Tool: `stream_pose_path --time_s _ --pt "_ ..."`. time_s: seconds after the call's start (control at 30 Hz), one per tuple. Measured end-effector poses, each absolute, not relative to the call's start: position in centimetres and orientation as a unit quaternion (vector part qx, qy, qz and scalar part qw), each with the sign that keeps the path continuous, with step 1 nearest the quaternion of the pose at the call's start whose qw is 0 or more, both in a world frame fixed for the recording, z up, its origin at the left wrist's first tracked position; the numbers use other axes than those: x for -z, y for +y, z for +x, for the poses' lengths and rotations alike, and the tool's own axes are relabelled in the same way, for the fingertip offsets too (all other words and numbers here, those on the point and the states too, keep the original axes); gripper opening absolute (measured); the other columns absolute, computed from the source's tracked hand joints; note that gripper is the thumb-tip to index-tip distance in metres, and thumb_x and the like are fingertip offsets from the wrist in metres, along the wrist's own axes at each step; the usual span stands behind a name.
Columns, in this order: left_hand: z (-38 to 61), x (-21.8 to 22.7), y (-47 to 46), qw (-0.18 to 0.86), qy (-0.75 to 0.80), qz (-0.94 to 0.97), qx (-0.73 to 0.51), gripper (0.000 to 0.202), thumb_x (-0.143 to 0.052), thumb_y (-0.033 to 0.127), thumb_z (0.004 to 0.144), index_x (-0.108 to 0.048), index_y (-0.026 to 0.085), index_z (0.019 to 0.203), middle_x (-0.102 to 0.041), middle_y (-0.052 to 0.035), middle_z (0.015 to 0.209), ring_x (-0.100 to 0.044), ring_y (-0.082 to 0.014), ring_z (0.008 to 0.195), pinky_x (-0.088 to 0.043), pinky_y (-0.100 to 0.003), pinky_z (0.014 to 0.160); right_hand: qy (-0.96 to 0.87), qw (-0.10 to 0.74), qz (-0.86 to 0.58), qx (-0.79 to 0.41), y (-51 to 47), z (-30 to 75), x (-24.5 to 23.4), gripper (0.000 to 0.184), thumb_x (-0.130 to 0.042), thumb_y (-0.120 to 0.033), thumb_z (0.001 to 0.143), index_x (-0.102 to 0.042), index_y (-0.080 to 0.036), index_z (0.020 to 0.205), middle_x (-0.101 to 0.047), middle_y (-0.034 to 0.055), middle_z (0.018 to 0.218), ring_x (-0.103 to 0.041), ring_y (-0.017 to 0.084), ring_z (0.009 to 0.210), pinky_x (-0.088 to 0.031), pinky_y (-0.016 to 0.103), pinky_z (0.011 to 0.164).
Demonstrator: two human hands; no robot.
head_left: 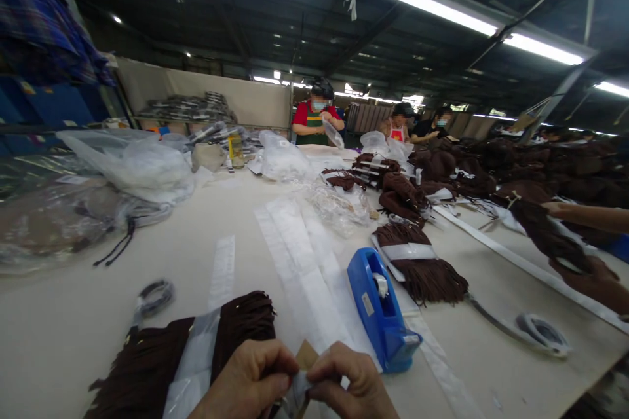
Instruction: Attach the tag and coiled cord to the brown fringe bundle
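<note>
My left hand [250,376] and my right hand [351,376] meet at the bottom centre, thumb and fingers pinched. Between them is a small brown card [307,355] with a thin whitish piece below it; the fingers partly cover both. Close to my left hand lies a dark brown fringed bundle [157,357], wrapped by a white band [194,353], with a coiled strap [156,296] behind it. Beyond my right hand stands a blue tape dispenser [378,314]. White strips [299,255] lie flat on the table in front of both hands.
Another banded fringed bundle [427,275] lies right of the dispenser, its coiled strap [543,334] beside it. Clear plastic bags [132,170] fill the back left. Brown goods [491,163] pile up at the back right. A co-worker's arm [590,215] reaches in at right; several people work behind.
</note>
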State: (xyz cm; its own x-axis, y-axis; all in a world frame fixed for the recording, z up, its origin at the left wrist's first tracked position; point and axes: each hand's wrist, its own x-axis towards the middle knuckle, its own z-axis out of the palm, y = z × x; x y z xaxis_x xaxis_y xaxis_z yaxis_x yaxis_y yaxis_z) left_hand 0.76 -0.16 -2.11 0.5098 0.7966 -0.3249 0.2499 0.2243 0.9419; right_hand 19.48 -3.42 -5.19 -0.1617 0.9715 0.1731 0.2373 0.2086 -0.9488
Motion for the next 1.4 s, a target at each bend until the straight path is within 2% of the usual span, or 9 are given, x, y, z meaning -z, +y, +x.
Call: stream_pose_path --time_s 0.13,0.27,0.37,0.47,0.63,0.87,1.1,1.23,1.4 --pt "0.8 2.1 -0.4 0.660 0.435 0.576 -0.209 0.020 -0.054 0.027 0.062 -0.056 0.014 0.078 -0.046 0.0059 0.057 -0.034 -0.0060 0.045 -0.023 -0.020 0.044 -0.698 0.435 -0.405 -0.399 -2.9 20.3 3.9 0.022 -0.073 -0.020 0.066 -0.071 -0.022 0.088 -0.065 0.0036 0.080 -0.059 0.016 0.078 -0.044 0.025 0.072" --pt "1.0 1.7 -0.7 0.673 0.417 0.576 -0.204 0.014 -0.052 0.022 0.061 -0.052 0.016 0.074 -0.044 0.0071 0.057 -0.032 -0.0054 0.046 -0.021 -0.021 0.045 -0.618 0.444 -0.390 -0.518 -2.6 20.7 4.0 0.044 -0.083 -0.028 0.052 -0.069 -0.025 0.093 -0.059 0.0050 0.109 -0.053 0.021 0.104 -0.040 0.028 0.088" --pt "1.3 1.4 -0.7 0.669 0.417 0.581 -0.202 0.012 -0.052 0.021 0.061 -0.050 0.017 0.072 -0.043 0.0070 0.057 -0.033 -0.0059 0.047 -0.022 -0.021 0.046 -0.495 0.411 -0.372 -0.670 -2.5 20.4 5.1 0.042 -0.085 -0.031 0.048 -0.069 -0.022 0.087 -0.066 0.0013 0.085 -0.060 0.014 0.075 -0.044 0.022 0.067" --pt "1.3 1.2 -0.7 0.663 0.420 0.582 -0.213 0.018 -0.054 0.026 0.064 -0.049 0.017 0.078 -0.044 0.0070 0.058 -0.034 -0.0063 0.047 -0.022 -0.021 0.047 -0.421 0.415 -0.373 -0.715 -2.4 19.9 5.9 0.037 -0.085 -0.028 0.046 -0.070 -0.017 0.078 -0.066 -0.0005 0.066 -0.056 0.008 0.054 -0.042 0.019 0.055" --pt "0.3 1.7 -0.4 0.663 0.441 0.574 -0.192 0.035 -0.058 0.035 0.060 -0.052 0.015 0.088 -0.048 0.0059 0.060 -0.034 -0.0066 0.046 -0.023 -0.022 0.047 -0.401 0.465 -0.407 -0.677 -2.5 19.8 6.2 0.035 -0.085 -0.029 0.048 -0.068 -0.014 0.074 -0.068 0.0017 0.066 -0.060 0.011 0.057 -0.044 0.021 0.057" --pt "-1.4 2.0 -0.3 0.565 0.485 0.647 -0.165 0.017 -0.051 0.029 0.058 -0.057 0.014 0.063 -0.049 0.0025 0.058 -0.041 -0.0117 0.058 -0.027 -0.023 0.053 -0.392 0.471 -0.449 -0.650 -2.9 19.9 6.5 0.038 -0.083 -0.036 0.051 -0.066 -0.013 0.078 -0.069 0.0037 0.071 -0.061 0.013 0.059 -0.045 0.023 0.058" --pt "-1.7 0.4 -0.9 0.482 0.532 0.680 -0.148 0.014 -0.046 0.031 0.067 -0.047 0.019 0.061 -0.045 0.0041 0.057 -0.042 -0.0128 0.059 -0.030 -0.023 0.056 -0.347 0.513 -0.477 -0.624 -2.8 19.0 6.0 0.037 -0.084 -0.034 0.048 -0.066 -0.015 0.074 -0.068 0.0014 0.068 -0.059 0.012 0.061 -0.045 0.022 0.059" --pt "-3.1 0.2 -0.6 0.454 0.546 0.697 -0.104 0.013 -0.050 0.030 0.063 -0.045 0.019 0.059 -0.047 0.0032 0.059 -0.045 -0.0140 0.062 -0.031 -0.024 0.057 -0.324 0.527 -0.471 -0.629 -2.8 18.9 6.2 0.038 -0.085 -0.033 0.047 -0.065 -0.015 0.073 -0.067 0.0009 0.064 -0.058 0.012 0.057 -0.044 0.021 0.056" --pt "-5.3 -0.3 -0.5 0.515 0.495 0.688 -0.127 0.008 -0.049 0.019 0.050 -0.050 0.017 0.057 -0.058 -0.0026 0.089 -0.052 -0.0175 0.079 -0.036 -0.025 0.066 -0.300 0.517 -0.467 -0.652 -2.6 18.7 7.3 0.040 -0.086 -0.034 0.045 -0.065 -0.014 0.074 -0.068 0.0026 0.063 -0.058 0.012 0.053 -0.044 0.022 0.053"
